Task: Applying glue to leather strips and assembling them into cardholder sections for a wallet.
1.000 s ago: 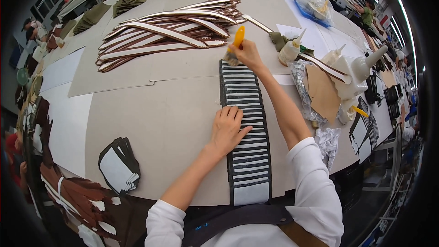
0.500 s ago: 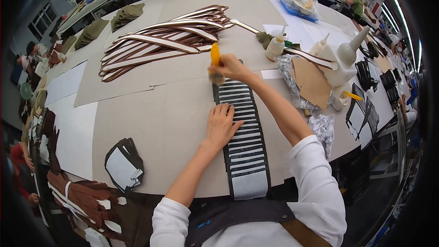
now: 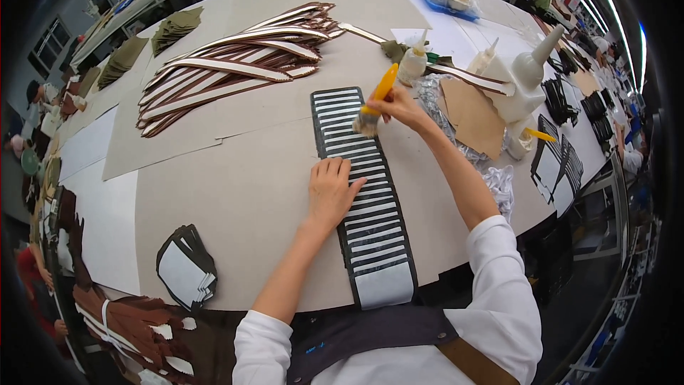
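Note:
A long row of overlapping dark pieces with pale stripes [image 3: 370, 203] runs from the table's front edge toward the middle, its nearest piece showing a broad pale panel. My left hand [image 3: 330, 191] lies flat on the left edge of this row, fingers stretched forward and thumb apart. My right hand [image 3: 400, 108] grips a brush [image 3: 385, 86] by its yellow handle, tilted with the bristles down. Those bristles are over the upper part of the row, close to its right edge; whether they touch cannot be told.
Brown-and-white strips [image 3: 235, 68] are heaped at the far left. A small stack of dark-edged pale pieces [image 3: 187, 265] lies left of my arm. Glue bottles [image 3: 413, 64], a large white jug [image 3: 520, 85], brown card [image 3: 470, 120] and a white cloth [image 3: 501, 189] crowd the right.
My right hand and the brush have shifted right, from the row's left edge across to its right side, uncovering the far end. My left hand stays on the row. The view has shifted slightly.

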`<action>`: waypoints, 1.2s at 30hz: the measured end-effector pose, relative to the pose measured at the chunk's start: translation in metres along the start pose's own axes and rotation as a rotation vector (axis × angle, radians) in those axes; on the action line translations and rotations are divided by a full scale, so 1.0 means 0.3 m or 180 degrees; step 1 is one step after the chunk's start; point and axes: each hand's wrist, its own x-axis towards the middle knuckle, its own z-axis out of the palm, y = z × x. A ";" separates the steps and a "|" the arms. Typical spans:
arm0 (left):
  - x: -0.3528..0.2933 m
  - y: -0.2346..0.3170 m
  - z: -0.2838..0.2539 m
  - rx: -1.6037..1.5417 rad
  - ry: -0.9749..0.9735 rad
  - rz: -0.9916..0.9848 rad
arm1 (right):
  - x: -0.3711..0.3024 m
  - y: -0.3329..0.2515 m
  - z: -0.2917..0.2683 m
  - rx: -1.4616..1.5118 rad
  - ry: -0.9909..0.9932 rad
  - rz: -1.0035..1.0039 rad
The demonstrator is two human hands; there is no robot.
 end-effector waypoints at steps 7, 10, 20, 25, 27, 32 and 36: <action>0.007 -0.014 0.009 0.0152 0.0331 -0.0003 | -0.032 -0.002 0.012 0.0463 0.1148 -0.0394; 0.016 -0.007 0.014 0.0125 0.0318 0.0096 | -0.128 0.020 0.035 0.0301 0.0677 -0.0448; 0.000 0.014 -0.062 -0.0636 0.0955 -0.0526 | -0.269 -0.097 -0.002 0.0653 0.1929 -0.0366; -0.134 0.012 -0.220 -0.2046 0.1353 -0.1521 | -0.651 -0.166 -0.150 0.0395 0.2620 -0.0648; -0.213 0.018 -0.269 -0.2359 0.1608 -0.2084 | -0.766 -0.148 -0.249 0.0066 0.3483 -0.0892; -0.378 0.011 -0.316 -0.2526 0.1865 -0.2095 | -0.942 -0.094 -0.557 -0.0405 0.4421 -0.0958; -0.456 0.029 -0.304 -0.2939 0.2302 -0.2330 | -0.949 0.047 -0.714 -0.1005 0.3746 -0.0314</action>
